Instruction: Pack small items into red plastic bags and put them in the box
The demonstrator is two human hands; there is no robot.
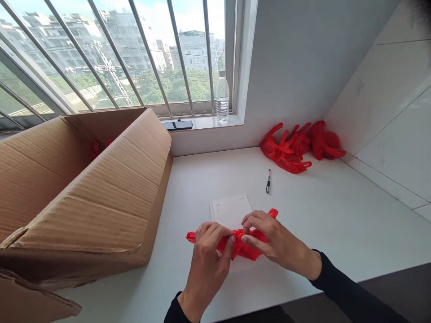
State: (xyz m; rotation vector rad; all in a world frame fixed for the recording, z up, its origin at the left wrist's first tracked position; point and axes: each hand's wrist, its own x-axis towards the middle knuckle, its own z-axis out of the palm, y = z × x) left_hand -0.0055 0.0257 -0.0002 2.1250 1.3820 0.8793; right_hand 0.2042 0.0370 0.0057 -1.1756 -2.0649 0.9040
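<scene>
A red plastic bag (pixel 247 251) lies crumpled low over the white table, with its handle ends sticking out to the left and the upper right. My left hand (pixel 210 251) pinches the bag near its middle, thumb and fingers closed on the plastic. Just to the right, my right hand (pixel 264 233) is closed on the same bag, its fingertips close to those of my left. A white notebook (pixel 232 208) lies flat behind the bag, its near part covered by the bag and my hands.
At left stands a large open cardboard box (pixel 111 193) with something red inside. A black pen (pixel 268 181) lies beyond my right hand. Several red plastic bags (pixel 292 146) are heaped by the wall. A water bottle (pixel 222 98) and a phone (pixel 178 125) rest on the sill.
</scene>
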